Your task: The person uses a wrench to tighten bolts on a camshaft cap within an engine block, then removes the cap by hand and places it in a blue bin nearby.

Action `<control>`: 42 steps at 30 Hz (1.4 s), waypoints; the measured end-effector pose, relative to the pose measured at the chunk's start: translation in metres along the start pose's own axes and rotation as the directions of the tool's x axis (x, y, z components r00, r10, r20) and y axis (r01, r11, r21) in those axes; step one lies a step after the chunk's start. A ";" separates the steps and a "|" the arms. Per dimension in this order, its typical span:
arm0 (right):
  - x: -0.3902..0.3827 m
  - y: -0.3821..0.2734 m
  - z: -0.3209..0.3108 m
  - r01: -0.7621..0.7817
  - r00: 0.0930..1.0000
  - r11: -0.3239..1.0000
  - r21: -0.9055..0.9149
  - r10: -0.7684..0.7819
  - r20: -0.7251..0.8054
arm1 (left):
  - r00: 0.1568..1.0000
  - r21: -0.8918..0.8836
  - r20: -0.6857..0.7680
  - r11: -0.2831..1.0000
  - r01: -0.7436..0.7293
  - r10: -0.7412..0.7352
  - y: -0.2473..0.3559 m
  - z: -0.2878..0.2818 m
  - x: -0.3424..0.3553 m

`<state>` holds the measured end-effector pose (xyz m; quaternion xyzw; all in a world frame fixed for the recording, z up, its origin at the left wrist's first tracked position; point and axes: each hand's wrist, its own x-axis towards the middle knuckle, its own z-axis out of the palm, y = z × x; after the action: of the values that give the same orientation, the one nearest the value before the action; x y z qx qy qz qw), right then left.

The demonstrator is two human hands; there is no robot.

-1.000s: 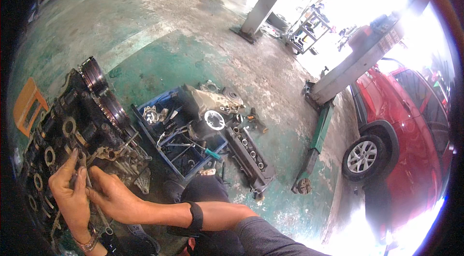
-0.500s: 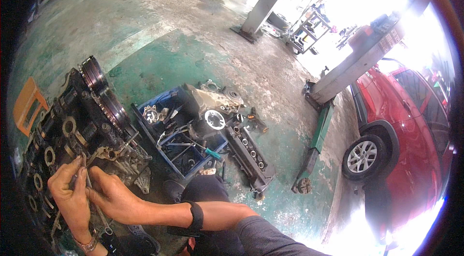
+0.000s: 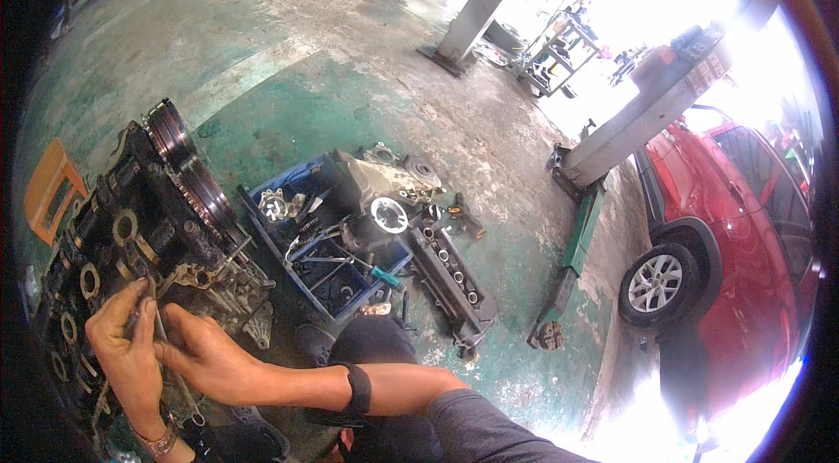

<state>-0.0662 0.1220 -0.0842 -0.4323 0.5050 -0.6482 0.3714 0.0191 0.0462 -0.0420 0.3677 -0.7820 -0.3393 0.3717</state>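
Note:
A dark, greasy engine (image 3: 149, 192) with pulleys and several bronze-coloured rings fills the left side. At its lower part, my left hand (image 3: 122, 341) is closed, forefinger and thumb pinched on something I cannot make out, beside the upper end of a long metal wrench (image 3: 185, 397). My right hand (image 3: 205, 354) grips that wrench's shaft, its fingers curled and partly hidden behind the left hand. The wrench's ring end hangs below both hands.
Right of the engine lie a blue parts crate (image 3: 315, 297), a grey housing (image 3: 371, 179) and a valve cover (image 3: 446, 288). An orange stand (image 3: 48, 192) is behind the engine. A lift post (image 3: 612, 140) and red car (image 3: 734, 279) stand at right.
My left forefinger has bent slightly downward and to the right since a second ago. Otherwise both hands and the surroundings look nearly the same.

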 end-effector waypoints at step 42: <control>-0.007 0.011 0.001 0.082 0.995 0.997 -0.002 -0.082 0.052 | 0.998 0.096 0.050 0.994 -0.048 0.043 -0.003 -0.002 0.002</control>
<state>-0.0628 0.1257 -0.0958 -0.4702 0.4782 -0.6503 0.3567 0.0214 0.0427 -0.0426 0.3593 -0.8144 -0.3011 0.3420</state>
